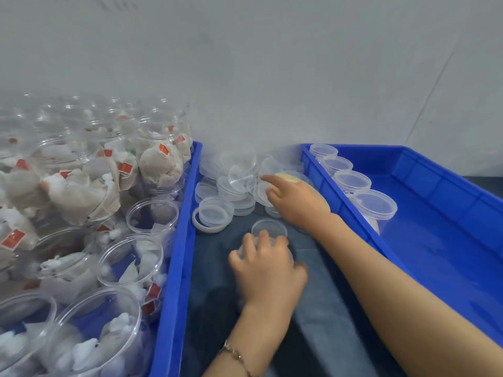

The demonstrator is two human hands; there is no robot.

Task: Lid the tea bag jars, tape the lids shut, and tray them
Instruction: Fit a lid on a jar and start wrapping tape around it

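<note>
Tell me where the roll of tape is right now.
In the head view the roll of tape lies flat on the dark table between the two blue trays, against the left tray, with a clear lid resting on it.

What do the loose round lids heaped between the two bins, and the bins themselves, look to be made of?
Loose round clear lids: apparently thin, glossy transparent plastic; the lids beneath show through and the rims catch highlights. Left blue bin and right blue bin: opaque moulded plastic by the look, smooth and slightly shiny, the right one with ribbed panels in its wall.

two blue trays [179, 240], two hands [268, 270]
</note>
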